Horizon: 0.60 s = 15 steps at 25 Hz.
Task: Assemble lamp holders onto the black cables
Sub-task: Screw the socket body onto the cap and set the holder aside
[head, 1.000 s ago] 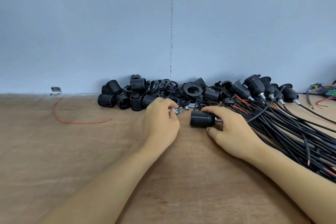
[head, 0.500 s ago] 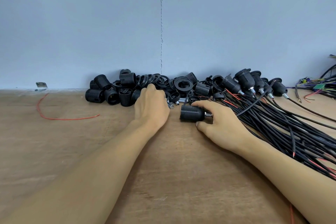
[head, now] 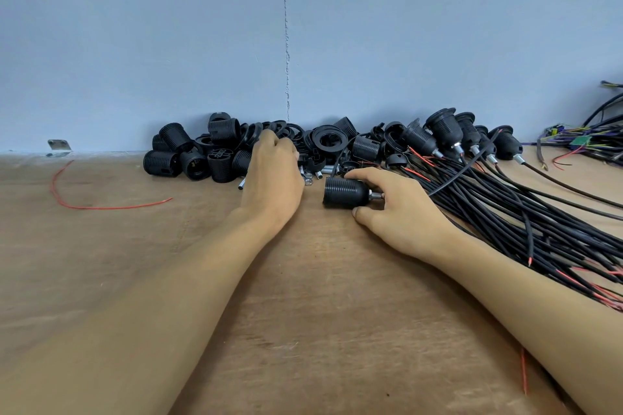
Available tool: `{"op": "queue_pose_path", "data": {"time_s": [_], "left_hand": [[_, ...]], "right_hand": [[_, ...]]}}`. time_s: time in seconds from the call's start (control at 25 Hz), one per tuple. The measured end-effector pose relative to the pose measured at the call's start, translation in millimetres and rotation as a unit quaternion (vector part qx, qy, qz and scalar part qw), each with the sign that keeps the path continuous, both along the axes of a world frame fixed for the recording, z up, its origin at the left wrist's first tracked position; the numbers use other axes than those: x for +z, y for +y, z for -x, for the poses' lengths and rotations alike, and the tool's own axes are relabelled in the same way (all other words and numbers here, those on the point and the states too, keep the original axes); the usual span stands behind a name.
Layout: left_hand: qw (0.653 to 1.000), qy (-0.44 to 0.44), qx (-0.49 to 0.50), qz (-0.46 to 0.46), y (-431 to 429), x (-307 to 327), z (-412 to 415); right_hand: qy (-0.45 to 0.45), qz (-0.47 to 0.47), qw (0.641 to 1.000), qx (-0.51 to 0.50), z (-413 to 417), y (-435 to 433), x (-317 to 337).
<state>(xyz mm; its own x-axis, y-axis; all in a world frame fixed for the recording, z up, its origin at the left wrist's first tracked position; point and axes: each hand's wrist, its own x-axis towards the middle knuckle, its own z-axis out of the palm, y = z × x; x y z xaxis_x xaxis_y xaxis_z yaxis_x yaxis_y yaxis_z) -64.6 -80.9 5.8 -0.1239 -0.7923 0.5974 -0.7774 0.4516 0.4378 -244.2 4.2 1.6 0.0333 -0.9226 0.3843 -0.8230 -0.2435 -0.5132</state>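
Lamp-holder shells [head: 202, 158] crowd the table's [head: 337, 313] far edge; black cables [head: 505, 212] fan toward its right edge. Right grip [head: 401, 209] curls round a threaded lamp holder [head: 345, 192] lying beside the cables; left grip [head: 273, 178] lies among the shells, fingers hidden, hold unclear.

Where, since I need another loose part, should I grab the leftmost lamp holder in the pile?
Grip the leftmost lamp holder across its ribbed barrel, coming from above and the front: it lies on its side, with neighbours behind and right.
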Motion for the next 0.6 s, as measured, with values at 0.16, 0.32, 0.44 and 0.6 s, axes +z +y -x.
{"op": "queue_pose_path", "data": {"time_s": [0.16,0.32,0.44,0.6], "left_hand": [[0.998,0.060,-0.007,0.029,2.1,3.0,-4.4],[0.992,0.120,-0.004,0.048,12.3,4.5,-5.3],[0.986,0.162,0.009,0.039,31.3,9.1,1.1],[0.990,0.131,-0.043,-0.028,66.0,-3.7,3.2]], "right_hand": [[-0.001,-0.005,1.000,-0.001,1.3,-0.4,-0.4],[-0.001,-0.009,1.000,-0.006,1.3,-0.7,0.1],[-0.008,-0.014,1.000,-0.012,0.0,1.0,2.2],[-0.024,-0.019,1.000,0.002,-2.7,6.1,5.8]]}}
